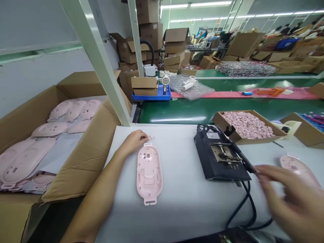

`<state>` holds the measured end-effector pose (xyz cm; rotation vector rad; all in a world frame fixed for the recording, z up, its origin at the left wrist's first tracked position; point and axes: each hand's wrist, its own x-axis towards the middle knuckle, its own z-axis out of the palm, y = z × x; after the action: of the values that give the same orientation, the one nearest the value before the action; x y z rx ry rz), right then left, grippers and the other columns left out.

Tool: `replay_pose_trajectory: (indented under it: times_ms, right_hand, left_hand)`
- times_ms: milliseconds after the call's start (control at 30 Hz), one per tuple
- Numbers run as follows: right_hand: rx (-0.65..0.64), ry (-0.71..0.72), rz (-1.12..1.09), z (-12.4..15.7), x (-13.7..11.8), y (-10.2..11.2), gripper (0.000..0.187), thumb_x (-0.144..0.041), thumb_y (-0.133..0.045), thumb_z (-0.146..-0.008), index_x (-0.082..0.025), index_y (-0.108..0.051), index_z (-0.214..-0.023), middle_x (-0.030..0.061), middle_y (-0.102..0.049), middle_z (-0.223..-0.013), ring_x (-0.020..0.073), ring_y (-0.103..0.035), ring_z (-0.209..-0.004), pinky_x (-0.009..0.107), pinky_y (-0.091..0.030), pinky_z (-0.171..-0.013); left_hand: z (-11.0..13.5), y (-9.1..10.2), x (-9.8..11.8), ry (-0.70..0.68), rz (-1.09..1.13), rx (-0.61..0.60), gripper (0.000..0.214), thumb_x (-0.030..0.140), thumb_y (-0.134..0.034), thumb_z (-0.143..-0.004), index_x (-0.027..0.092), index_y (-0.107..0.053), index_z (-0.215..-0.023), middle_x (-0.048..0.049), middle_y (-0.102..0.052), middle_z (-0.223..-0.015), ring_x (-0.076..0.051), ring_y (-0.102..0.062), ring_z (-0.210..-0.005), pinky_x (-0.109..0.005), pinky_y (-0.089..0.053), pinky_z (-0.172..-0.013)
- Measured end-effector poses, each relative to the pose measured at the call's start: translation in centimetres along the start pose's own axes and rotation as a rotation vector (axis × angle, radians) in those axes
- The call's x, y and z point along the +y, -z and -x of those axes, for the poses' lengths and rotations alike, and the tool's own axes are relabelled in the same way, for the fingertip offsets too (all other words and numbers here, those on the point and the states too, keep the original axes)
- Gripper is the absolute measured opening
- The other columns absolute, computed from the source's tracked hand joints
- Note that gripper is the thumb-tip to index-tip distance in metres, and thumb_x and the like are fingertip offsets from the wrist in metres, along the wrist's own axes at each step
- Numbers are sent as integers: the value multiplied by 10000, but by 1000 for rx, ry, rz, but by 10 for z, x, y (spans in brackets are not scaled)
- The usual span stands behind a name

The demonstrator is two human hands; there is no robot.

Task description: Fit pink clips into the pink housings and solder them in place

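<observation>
My left hand [134, 141] is closed in a pinch on a small pale pink piece [151, 137], just above the top end of a pink plastic shell [149, 172]. The shell lies with its hollow side up on the white work surface, its posts and holes showing. On the right, my right hand [288, 195], blurred by motion, has its fingers closed on the near end of a slim black rod [245, 160]. That rod runs along the side of a black box-shaped device [205, 155] with a metal mechanism on top. A second pink shell [298, 167] lies partly behind my right hand.
A cardboard box [83, 168] of pink shells stands at the left beside a slanting metal post [101, 64]. An open box [238, 140] of small pink pieces sits behind the device. Black cables [251, 209] trail toward me. Beyond runs a green conveyor belt [177, 111].
</observation>
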<state>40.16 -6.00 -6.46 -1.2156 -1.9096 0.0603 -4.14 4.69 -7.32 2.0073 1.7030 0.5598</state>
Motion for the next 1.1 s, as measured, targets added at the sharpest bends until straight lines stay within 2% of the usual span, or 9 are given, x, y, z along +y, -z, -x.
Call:
replay_pose_trajectory:
  times_ms: [67,167,233,333,467,633,833,967,1100]
  right_hand:
    - [-118,111,-86,-21,-52,-46,172,-225,-618,-956,-274,-670,-1112,74,-714,-1105,248,-701,-976,375,-581,-788]
    - [-245,73,-310,-58,-107,-114,189,-227,-559,-999,-236,-656,-1161,75,-697,-1151,215,-685,-1015,355,-584,-848]
    - [-349,40,-398,-79,-126,-149,239,-259,-582,-999,-232,-643,-1229,74,-675,-1214,206,-667,-1046,353,-570,-880]
    - [-508,5,-438,-96,-135,-177,210,-246,-624,-976,-229,-684,-1176,47,-712,-1103,185,-669,-957,329,-545,-831]
    - [-701,-117,-547,-97,-133,-187,144,-261,-612,-977,-226,-751,-991,5,-747,-921,152,-668,-816,279,-511,-716]
    - [-871,-196,-616,-92,-128,-190,230,-328,-670,-936,-268,-750,-1143,-2,-765,-964,152,-680,-800,282,-519,-727]
    - [-819,-336,-469,-89,-132,-202,184,-352,-673,-913,-229,-775,-1003,10,-762,-863,155,-668,-707,272,-474,-609]
    - [-794,-93,-233,-88,-136,-207,135,-293,-649,-934,-237,-765,-973,0,-744,-854,143,-638,-712,282,-450,-674]
    - [-836,83,-78,-86,-135,-209,156,-291,-617,-969,-211,-728,-896,3,-688,-801,137,-578,-692,280,-396,-654]
  left_hand:
    - [7,7,-2,7,70,6,290,407,-585,-917,194,-779,-947,-78,-753,-1040,-253,-681,-975,-369,-506,-909]
    - [20,21,1,6,193,30,342,461,-588,-928,193,-763,-1048,-71,-760,-1146,-244,-685,-1068,-350,-516,-949]
    - [27,28,5,-17,304,-15,342,463,-634,-904,190,-767,-1061,-73,-763,-1141,-238,-686,-1078,-339,-518,-955]
    - [33,33,11,-28,478,-220,402,418,-716,-850,187,-729,-1179,-54,-781,-965,-206,-711,-918,-320,-537,-858]
    - [35,33,11,-25,563,-380,581,344,-754,-809,193,-600,-1349,-8,-763,-823,-166,-700,-796,-296,-527,-811]
    - [34,31,2,-79,496,-530,485,342,-714,-837,183,-636,-1289,-29,-769,-848,-179,-702,-785,-289,-503,-746]
    - [31,29,-11,-127,269,-363,637,395,-764,-761,175,-614,-1339,-99,-685,-1258,-232,-638,-1111,-324,-479,-931]
    - [29,22,-15,-110,93,-441,767,396,-781,-704,171,-557,-1402,-102,-625,-1342,-252,-590,-1182,-316,-446,-968]
    - [29,20,-15,-110,63,-467,687,362,-750,-708,192,-589,-1354,-67,-656,-1268,-232,-609,-1105,-288,-447,-885]
